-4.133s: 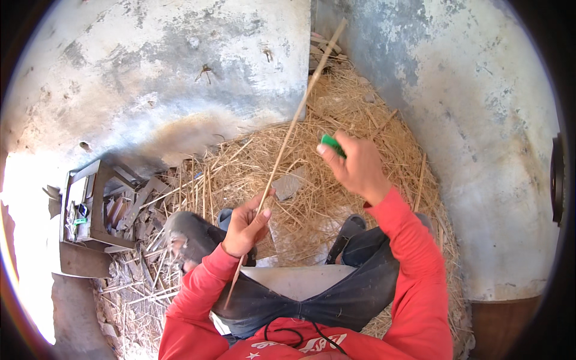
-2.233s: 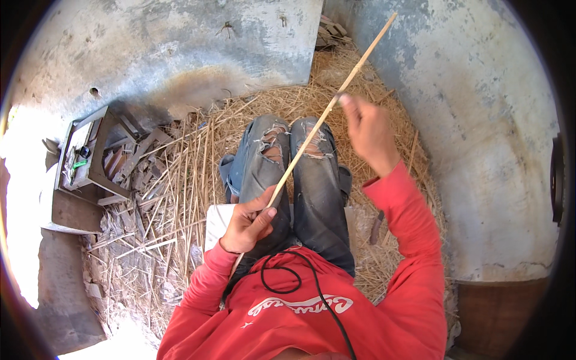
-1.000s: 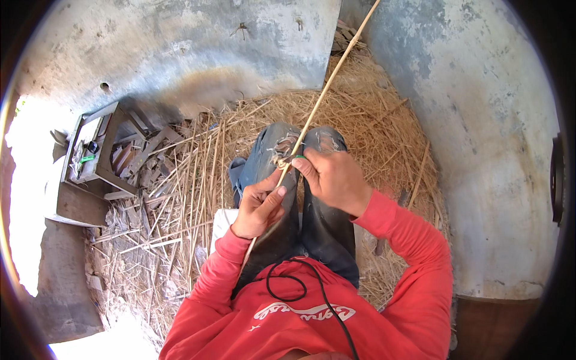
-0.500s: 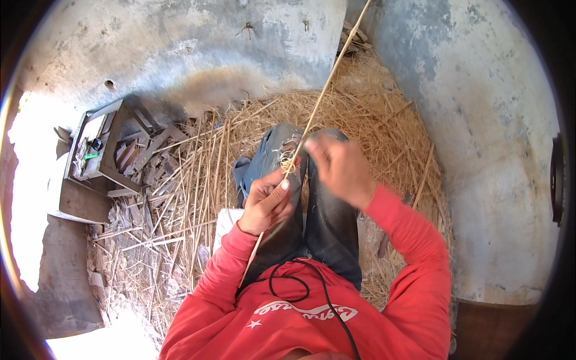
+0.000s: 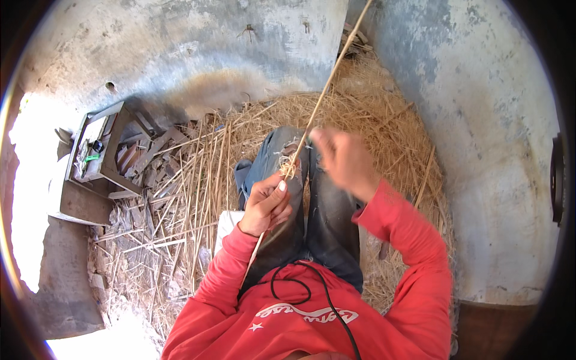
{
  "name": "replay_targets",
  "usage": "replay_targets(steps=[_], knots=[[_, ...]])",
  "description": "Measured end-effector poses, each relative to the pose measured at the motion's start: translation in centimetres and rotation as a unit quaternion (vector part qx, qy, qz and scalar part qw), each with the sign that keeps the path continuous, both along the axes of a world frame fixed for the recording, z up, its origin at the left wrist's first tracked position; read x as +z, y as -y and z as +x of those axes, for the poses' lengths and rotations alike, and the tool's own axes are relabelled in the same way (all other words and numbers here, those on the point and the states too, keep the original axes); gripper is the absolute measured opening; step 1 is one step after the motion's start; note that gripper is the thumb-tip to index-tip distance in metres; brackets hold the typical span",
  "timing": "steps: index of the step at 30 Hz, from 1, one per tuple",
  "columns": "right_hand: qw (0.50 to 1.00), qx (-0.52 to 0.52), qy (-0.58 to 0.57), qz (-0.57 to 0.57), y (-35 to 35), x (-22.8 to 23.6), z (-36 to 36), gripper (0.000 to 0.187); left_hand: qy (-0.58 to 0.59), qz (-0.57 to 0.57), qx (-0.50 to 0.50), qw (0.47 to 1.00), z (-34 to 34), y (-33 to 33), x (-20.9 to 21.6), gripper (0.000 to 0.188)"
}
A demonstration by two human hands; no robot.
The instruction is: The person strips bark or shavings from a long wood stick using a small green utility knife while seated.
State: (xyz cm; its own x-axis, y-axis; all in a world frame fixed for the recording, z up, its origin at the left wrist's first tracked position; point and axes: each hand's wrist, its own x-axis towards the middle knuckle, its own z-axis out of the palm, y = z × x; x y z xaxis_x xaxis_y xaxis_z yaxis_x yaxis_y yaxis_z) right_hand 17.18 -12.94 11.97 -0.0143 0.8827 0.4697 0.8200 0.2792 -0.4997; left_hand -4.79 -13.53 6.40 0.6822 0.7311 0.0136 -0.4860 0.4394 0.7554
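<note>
My left hand [image 5: 266, 205] is closed around a long, thin, pale stick [image 5: 327, 85], likely cane or split bamboo. The stick slants from beside my left forearm up to the top of the view. Just above my left thumb, a bunch of curly pale shavings [image 5: 288, 170] clings to it. Beside the stick, over my right knee, my right hand [image 5: 346, 159] is blurred by motion. Its fingers are bent together at the stick, around something small and dark that I cannot make out.
Straw and loose strips [image 5: 375, 117] cover the floor around my legs. On the left, a worn wooden frame [image 5: 113, 171] bears a small green item [image 5: 92, 158], with broken wood beside it. Bare walls [image 5: 492, 150] curve around. A black cord [image 5: 327, 294] lies across my red sweatshirt.
My right hand has shifted slightly down and right, its wrist turning. My left hand keeps its hold, and the stick stays almost in place.
</note>
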Motion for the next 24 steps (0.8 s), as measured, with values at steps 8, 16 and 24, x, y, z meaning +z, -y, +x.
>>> replay_targets(steps=[8, 16, 24], knots=[[0.961, 0.188, -0.119, -0.167, 1.4, -0.1, -0.4, 0.049, 0.006, 0.029, 0.035, 0.999, 0.1, -0.6, -2.0, 0.06], [0.954, 0.177, -0.18, -0.164, 1.6, 3.7, 1.0, 0.044, -0.13, 0.179, 0.151, 0.963, 0.2, -0.8, -1.3, 0.089], [0.98, 0.154, -0.124, -0.007, 1.1, -1.2, -1.6, 0.015, -0.221, 0.243, 0.18, 0.927, 0.8, -0.5, -0.6, 0.091]])
